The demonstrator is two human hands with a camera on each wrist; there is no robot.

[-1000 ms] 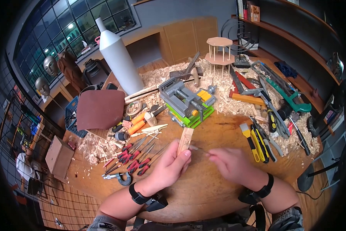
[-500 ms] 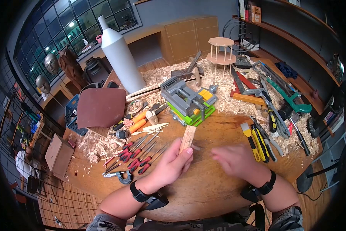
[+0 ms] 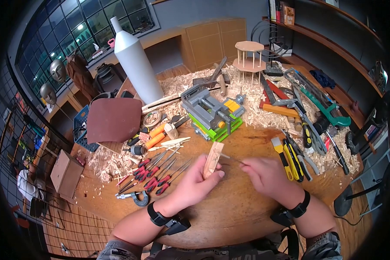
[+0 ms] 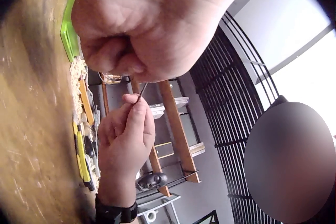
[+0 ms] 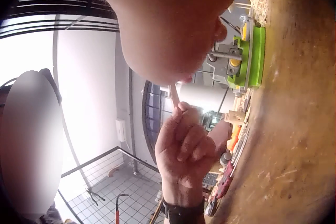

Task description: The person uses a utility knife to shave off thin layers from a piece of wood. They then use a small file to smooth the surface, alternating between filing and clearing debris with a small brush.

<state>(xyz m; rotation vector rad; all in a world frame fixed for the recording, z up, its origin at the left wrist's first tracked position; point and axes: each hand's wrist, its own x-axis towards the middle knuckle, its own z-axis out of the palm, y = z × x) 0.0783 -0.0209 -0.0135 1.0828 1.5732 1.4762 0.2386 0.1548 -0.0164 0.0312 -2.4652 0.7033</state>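
Note:
My left hand (image 3: 194,184) grips a flat strip of wood (image 3: 214,158) between thumb and fingers, tilted up over the bench; pencil-like marks run on its face. Opposite it, the right hand (image 3: 268,177) has its fingers curled, thumb and forefinger pinching a thin dark rod-like piece (image 4: 141,92). That piece points at the wood and the left fingers in the left wrist view. Its handle end is hidden in the right hand, so I cannot tell its kind. In the right wrist view the left hand (image 5: 184,148) holds the wood edge-on.
A grey vise (image 3: 206,108) on a green base stands just beyond the hands. Several slim tools with red-and-black handles (image 3: 151,184) and a micrometer (image 3: 140,199) lie left. Yellow knives (image 3: 295,168) and a green-handled saw (image 3: 340,120) lie right, among wood shavings (image 3: 247,117).
The left hand has shifted the wood strip slightly right. The right hand, blurred half a second ago, has moved a little right and up from its place a second ago.

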